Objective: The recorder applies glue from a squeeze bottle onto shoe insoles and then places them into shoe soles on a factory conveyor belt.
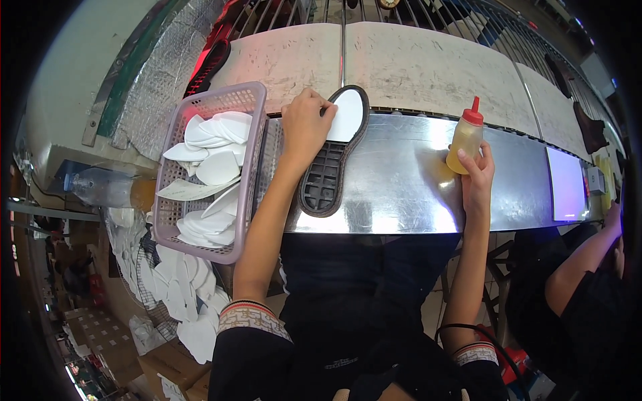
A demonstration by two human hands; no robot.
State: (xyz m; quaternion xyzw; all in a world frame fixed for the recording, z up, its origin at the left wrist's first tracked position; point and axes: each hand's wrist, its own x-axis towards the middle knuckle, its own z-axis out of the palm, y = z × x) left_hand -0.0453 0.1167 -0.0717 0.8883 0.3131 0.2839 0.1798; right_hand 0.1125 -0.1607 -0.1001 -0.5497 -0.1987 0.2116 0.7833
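A black shoe sole [326, 180] lies lengthwise on the shiny metal worktop [401, 194], its grid-patterned inside facing up. A white insert piece [349, 115] sits in its far end. My left hand [305, 123] presses on that white piece with the fingertips. My right hand [477, 175] is wrapped around a squeeze bottle [466, 137] of yellowish liquid with a red nozzle cap, standing upright on the worktop to the right of the sole.
A lilac plastic basket [251, 167] of several white insert pieces stands left of the sole. More white pieces [180, 287] lie in a wire rack below. Grey conveyor slabs [428, 67] run behind the worktop. Another person's arm [582, 260] is at the right.
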